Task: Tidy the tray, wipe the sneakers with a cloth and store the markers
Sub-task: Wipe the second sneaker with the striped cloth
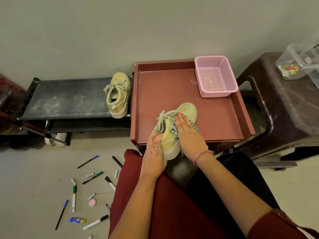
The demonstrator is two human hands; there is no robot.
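So, markers lie scattered on the floor, labels too small to read. Left hand grips the sneaker heel at the tray edge; right hand presses a cloth flat on it. Second sneaker sits on the rack; pink basket in the tray's far corner.

The tray's bare floor lies open left and right of the held sneaker; the pink basket blocks its far right corner.
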